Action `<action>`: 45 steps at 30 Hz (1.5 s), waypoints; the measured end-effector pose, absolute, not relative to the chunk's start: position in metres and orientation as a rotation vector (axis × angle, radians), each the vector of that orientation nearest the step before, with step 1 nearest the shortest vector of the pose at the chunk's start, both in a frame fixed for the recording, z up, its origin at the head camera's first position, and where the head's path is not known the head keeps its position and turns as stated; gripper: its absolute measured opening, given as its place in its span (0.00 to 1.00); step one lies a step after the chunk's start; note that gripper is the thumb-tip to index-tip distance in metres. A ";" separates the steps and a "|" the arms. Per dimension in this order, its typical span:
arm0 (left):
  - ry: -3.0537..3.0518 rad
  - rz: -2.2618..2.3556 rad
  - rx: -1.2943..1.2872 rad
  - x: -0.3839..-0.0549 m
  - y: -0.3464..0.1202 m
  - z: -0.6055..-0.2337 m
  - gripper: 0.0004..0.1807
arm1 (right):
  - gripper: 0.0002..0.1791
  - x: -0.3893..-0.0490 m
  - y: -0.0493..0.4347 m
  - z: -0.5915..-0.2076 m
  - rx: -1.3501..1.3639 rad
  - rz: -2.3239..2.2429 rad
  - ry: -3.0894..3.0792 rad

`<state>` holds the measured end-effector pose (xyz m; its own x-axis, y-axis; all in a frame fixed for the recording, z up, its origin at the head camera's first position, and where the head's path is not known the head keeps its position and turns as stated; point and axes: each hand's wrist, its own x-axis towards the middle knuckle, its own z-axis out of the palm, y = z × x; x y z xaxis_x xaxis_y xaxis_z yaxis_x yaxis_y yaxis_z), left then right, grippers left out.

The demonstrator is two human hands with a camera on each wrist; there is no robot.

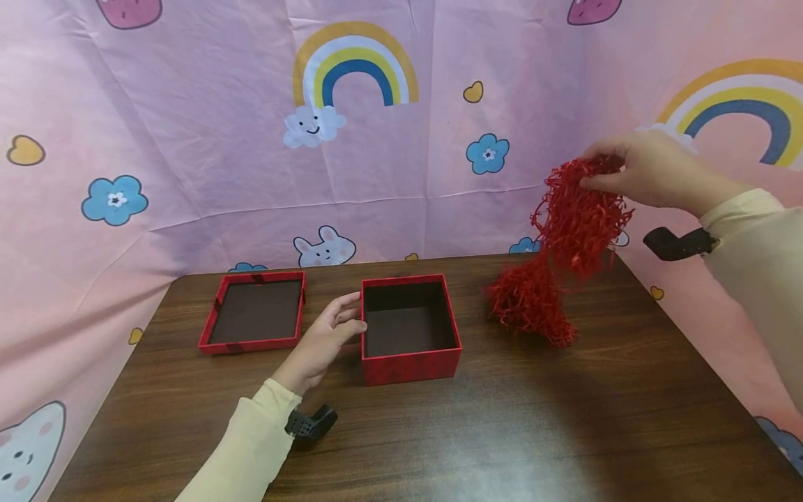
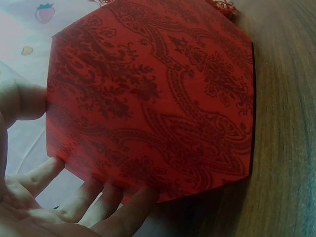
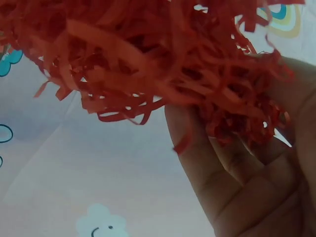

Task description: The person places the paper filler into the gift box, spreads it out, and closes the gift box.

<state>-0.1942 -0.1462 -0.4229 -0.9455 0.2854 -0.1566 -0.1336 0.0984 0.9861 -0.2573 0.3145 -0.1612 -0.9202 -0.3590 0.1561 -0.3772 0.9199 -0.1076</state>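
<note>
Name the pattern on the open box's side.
The box has dark paisley swirls on red, clearest in the left wrist view.

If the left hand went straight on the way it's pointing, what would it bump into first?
The box. The left hand points at its near side, and the fingertips look right up against it, though exact contact is hard to judge.
</note>
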 end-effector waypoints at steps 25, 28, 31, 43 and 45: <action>2.057 1.938 0.142 -0.193 -0.146 -0.421 0.37 | 0.20 -0.258 0.307 -0.119 0.530 0.251 -2.989; 2.049 1.946 0.134 -0.193 -0.146 -0.421 0.37 | 0.19 -0.258 0.306 -0.117 0.516 0.272 -2.990; 2.048 1.948 0.127 -0.193 -0.146 -0.422 0.37 | 0.19 -0.257 0.306 -0.117 0.514 0.293 -2.984; 2.037 1.954 0.112 -0.191 -0.146 -0.420 0.37 | 0.17 -0.254 0.308 -0.126 0.584 0.246 -2.922; 2.037 1.957 0.115 -0.191 -0.146 -0.420 0.37 | 0.18 -0.254 0.306 -0.127 0.580 0.246 -2.922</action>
<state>-0.1906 -0.1461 -0.4198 -0.9476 0.2717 -0.1681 -0.1571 0.0619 0.9856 -0.2537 0.3062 -0.1267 -0.9137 -0.3644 0.1802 -0.3894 0.9118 -0.1304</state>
